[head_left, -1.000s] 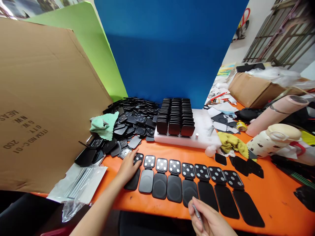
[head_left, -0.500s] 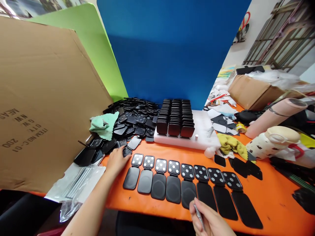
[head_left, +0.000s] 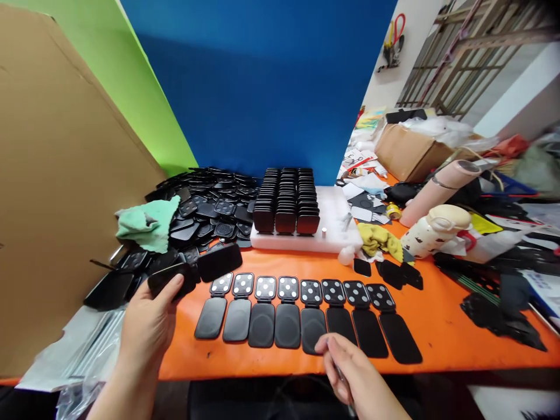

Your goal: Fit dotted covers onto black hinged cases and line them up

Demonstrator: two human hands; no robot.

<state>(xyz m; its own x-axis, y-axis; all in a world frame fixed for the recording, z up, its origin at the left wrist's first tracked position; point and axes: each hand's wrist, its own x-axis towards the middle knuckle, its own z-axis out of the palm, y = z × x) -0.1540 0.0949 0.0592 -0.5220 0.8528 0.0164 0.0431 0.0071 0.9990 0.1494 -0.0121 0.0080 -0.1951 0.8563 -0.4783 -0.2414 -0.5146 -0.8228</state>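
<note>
Left hand (head_left: 146, 326) raised over the near-left edge of the orange worktop (head_left: 441, 332), grip closed around an opened black hinged plastic case (head_left: 195, 269), its two halves spread out flat. Right hand (head_left: 356, 379) low at the front edge, fingers pinched on a thin silver metal tool (head_left: 340, 373). A row of eight opened black cases with white-dotted lids (head_left: 301, 312) lies between the hands. Behind: loose heap of black cases (head_left: 210, 210), green cloth (head_left: 146, 224), white foam block (head_left: 332, 233) carrying stacked cases.

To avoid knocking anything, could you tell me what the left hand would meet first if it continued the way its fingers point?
Probably the loose pile of black cases; the left hand already holds one opened case.
</note>
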